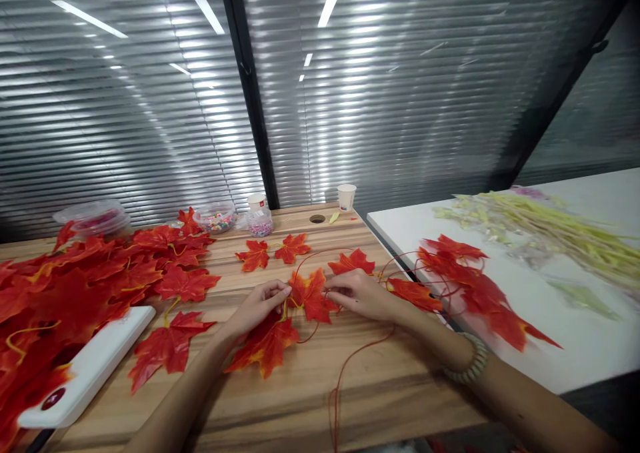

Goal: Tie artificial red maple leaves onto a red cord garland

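An orange-red artificial maple leaf [313,295] lies on the wooden table [300,399] between my hands. My left hand [261,303] pinches the leaf's left edge, by its yellow stem. My right hand [361,294] has its fingers closed on the leaf's right side, where a thin red cord [345,366] runs. The cord loops back toward the table's front edge and carries more strung leaves [470,286] off to the right. Another loose leaf [267,343] rests under my left wrist. A beaded bracelet [470,363] sits on my right wrist.
A big pile of red leaves [75,286] covers the left of the table, beside a white flat device [90,366]. Bead tubs [216,218] and two paper cups [346,197] stand at the back. Yellow-green artificial stems [550,229] lie on the white table [565,333] to the right.
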The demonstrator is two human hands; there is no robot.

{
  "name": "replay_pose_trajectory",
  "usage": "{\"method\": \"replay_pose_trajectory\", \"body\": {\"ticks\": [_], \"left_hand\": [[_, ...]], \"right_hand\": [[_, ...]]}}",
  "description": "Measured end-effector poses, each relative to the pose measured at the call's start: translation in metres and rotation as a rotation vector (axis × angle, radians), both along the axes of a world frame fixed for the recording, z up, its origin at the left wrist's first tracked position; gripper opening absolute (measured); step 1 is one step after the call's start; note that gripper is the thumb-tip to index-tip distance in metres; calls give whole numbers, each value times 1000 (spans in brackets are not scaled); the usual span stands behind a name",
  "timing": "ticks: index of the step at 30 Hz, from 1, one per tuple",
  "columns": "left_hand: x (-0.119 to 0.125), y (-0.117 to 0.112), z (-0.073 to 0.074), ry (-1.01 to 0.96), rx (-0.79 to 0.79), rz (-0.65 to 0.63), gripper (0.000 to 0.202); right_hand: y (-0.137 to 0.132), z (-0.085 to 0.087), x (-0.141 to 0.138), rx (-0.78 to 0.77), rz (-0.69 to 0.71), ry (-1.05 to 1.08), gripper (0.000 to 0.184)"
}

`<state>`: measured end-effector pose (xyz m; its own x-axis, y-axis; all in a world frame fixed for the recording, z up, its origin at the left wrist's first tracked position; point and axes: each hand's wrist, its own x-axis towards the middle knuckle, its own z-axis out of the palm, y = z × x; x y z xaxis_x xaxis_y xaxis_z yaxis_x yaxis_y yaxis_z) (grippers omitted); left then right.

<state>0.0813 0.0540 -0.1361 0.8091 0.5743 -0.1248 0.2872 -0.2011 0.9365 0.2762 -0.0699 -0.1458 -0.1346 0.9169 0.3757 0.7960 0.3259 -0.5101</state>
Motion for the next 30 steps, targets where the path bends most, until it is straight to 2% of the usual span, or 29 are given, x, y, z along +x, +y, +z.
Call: {"method": "replay_pose_trajectory", "body": {"ticks": [17, 30], "left_hand": [[0, 5, -8, 3, 91, -62, 34], [0, 5, -8, 20, 157, -104, 34]], "right_hand": [[0, -2, 1, -5, 3, -30, 20], [1, -1, 1, -21, 9, -22, 20]]}}
